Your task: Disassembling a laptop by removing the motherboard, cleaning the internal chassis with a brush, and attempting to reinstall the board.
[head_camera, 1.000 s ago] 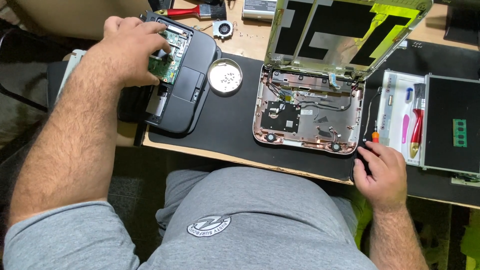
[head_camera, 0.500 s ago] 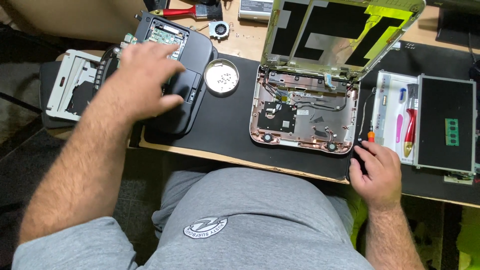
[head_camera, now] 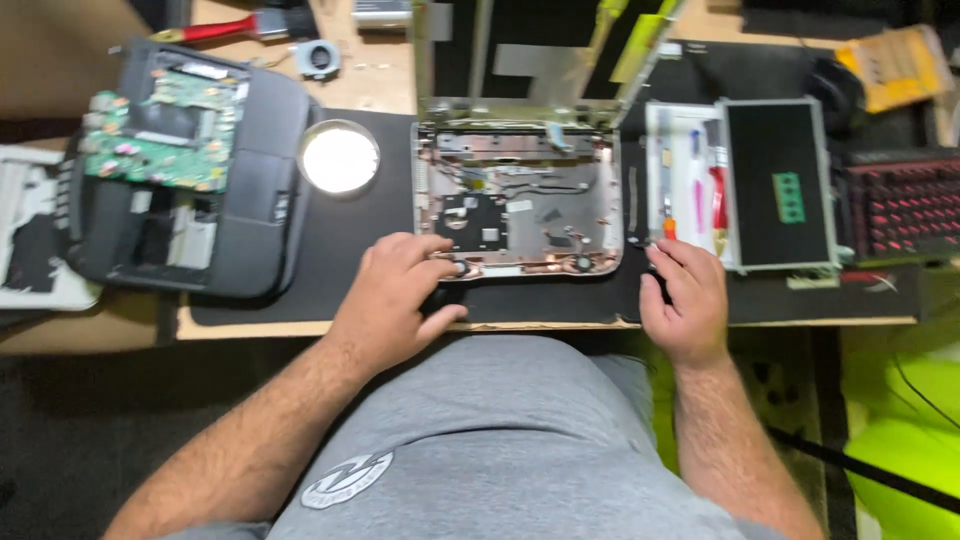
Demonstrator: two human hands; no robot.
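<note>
Fingers of left hand (head_camera: 395, 300) rest curled on opened laptop base (head_camera: 520, 200).

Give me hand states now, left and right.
Left hand: fingers loosely curled on the front left corner of the opened laptop base, holding nothing visible.
Right hand: resting on the black mat, grip unclear.

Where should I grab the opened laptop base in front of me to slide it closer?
Probably grip the opened laptop base by its near front edge, from your side. That edge faces you, the left hand already rests on its near left corner, and the raised lid blocks the far side.
</note>
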